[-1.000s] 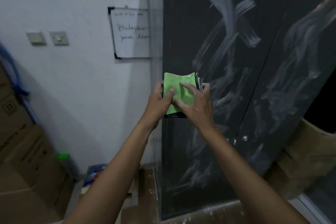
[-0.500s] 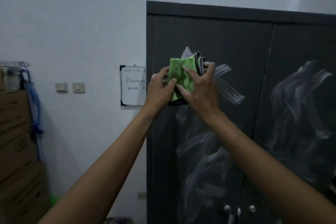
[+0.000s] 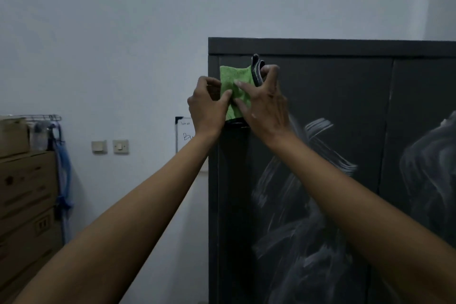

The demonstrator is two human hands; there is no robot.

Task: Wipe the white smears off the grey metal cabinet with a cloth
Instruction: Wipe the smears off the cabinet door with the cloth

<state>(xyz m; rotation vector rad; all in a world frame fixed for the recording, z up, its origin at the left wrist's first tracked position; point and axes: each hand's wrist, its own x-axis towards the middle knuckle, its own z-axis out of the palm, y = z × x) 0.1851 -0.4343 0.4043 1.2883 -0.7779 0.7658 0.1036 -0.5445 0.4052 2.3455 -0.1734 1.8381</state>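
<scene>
Both hands up by the cabinet [image 3: 320, 96] top-left corner — left hand [image 3: 209, 106] and right hand [image 3: 265, 106] pinch the green cloth [image 3: 234, 86] between them, so that corner's taken. Door face to the right and below is flat w/ nothing sticking out: open sweep over the white smears [image 3: 308, 205]. Left of the cabinet edge — bare wall [image 3: 123, 32], whiteboard [image 3: 183, 133] just behind the left wrist, switches [image 3: 110, 147] lower left. Stacked boxes [image 3: 27, 192] block the far left.
</scene>
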